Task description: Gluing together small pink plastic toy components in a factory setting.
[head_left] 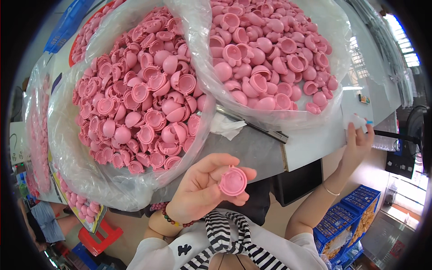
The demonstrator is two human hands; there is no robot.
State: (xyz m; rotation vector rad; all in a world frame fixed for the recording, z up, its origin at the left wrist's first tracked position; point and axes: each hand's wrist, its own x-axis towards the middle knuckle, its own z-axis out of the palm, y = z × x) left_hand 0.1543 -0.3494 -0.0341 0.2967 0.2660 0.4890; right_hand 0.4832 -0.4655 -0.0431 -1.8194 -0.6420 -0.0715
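Note:
My left hand (200, 189) is raised in front of my chest, its fingers curled around a pink plastic half-shell (233, 181). The shell is round, its hollow side faces up, and a small tab sticks out at its rim. Far to the right, my right arm is stretched out. The fingertips of my right hand (358, 143) are closed at a small white bottle (355, 120) with a blue tip, on the white tabletop's right part. Two large clear plastic bags hold heaps of similar pink shells, left (139, 103) and right (270, 54).
A crumpled white tissue (227, 126) and a dark metal bar (265, 130) lie between the bags and the white board (310, 146). Blue crates (346, 211) stand low at the right. A red stool (101, 238) is at the lower left. Another person (45, 220) is partly visible at the left.

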